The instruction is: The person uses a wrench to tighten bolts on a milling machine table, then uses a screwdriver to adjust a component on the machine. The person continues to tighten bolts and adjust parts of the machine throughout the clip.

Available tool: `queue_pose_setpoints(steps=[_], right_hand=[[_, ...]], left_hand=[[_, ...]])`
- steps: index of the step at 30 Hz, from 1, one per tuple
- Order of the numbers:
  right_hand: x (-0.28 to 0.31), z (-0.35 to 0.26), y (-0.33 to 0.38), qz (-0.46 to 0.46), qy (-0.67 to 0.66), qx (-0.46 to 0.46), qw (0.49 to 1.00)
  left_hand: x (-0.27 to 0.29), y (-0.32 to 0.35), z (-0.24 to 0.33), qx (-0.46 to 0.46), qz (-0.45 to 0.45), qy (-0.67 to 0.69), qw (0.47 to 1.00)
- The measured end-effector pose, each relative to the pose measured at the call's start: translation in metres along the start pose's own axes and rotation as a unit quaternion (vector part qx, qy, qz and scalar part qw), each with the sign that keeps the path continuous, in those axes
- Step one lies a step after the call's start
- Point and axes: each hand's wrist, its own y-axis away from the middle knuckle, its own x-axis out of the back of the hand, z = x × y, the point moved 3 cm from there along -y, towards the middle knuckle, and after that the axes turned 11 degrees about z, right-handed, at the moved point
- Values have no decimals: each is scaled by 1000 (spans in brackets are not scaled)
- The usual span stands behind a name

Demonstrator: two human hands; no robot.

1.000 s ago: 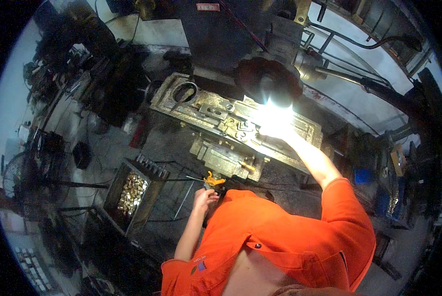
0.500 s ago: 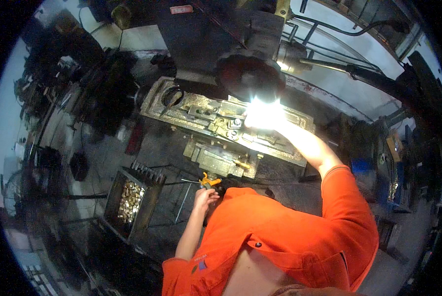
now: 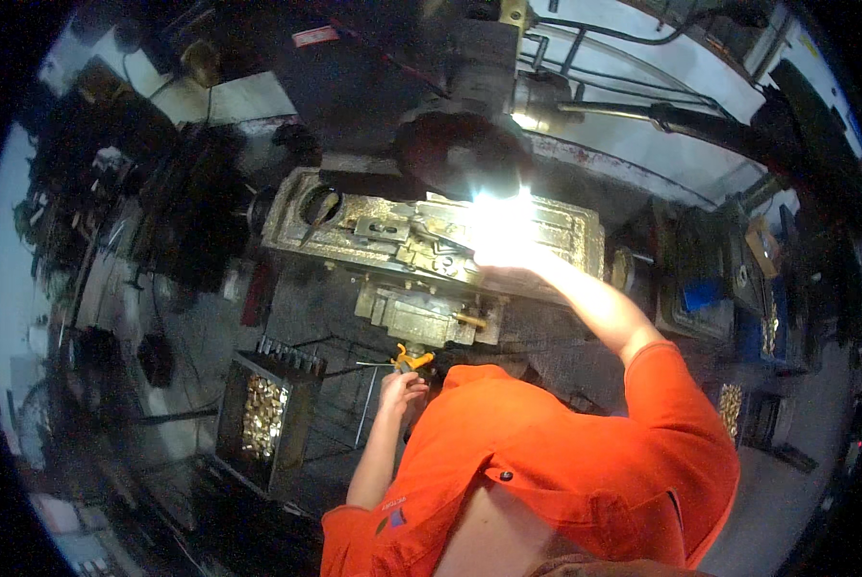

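Note:
My left hand [image 3: 403, 390] is closed, its fingers curled at the grip of an orange crank handle [image 3: 414, 360] on the near side of a machine. My right hand [image 3: 508, 258] reaches over the metal machine table [image 3: 291, 216], beside a clamping fixture [image 3: 433, 258] with bolts. Strong lamp glare washes out its fingers, so whether they hold anything is hidden. A thin dark bar [image 3: 448, 240] lies just left of that hand, over the fixture. Behind the glare stands a large dark round disc [image 3: 460, 149].
At the left stands a dark metal box [image 3: 296, 409] with many small brass-coloured pieces [image 3: 262, 415] in it. Blue containers [image 3: 702, 296] and another group of brass-coloured pieces [image 3: 730, 409] are at the right. A lamp arm [image 3: 633, 111] crosses the upper right.
My right hand has drawn back slightly toward me and the fixture. The dark bar now shows beside it. My left hand stays at the orange handle. The whole view has shifted a little.

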Motion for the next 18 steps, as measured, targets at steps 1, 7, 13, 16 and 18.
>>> queue_pose_setpoints(steps=[1,7,13,16,18], right_hand=[[2,2,0,-3,-53,-8,999],[19,-79,15,95,-241,-35,965],[25,3,34,225,-178,19,958],[21,7,85,397,-274,12,876],[40,35,103,458,-313,-72,829]], left_hand=[[0,-1,3,-1,-9,-12,1000],[-14,-2,22,-12,-59,-29,998],[-17,-8,25,-8,-71,-21,997],[-2,-15,20,-17,-41,-13,999],[2,-20,21,-17,-34,-20,999]])
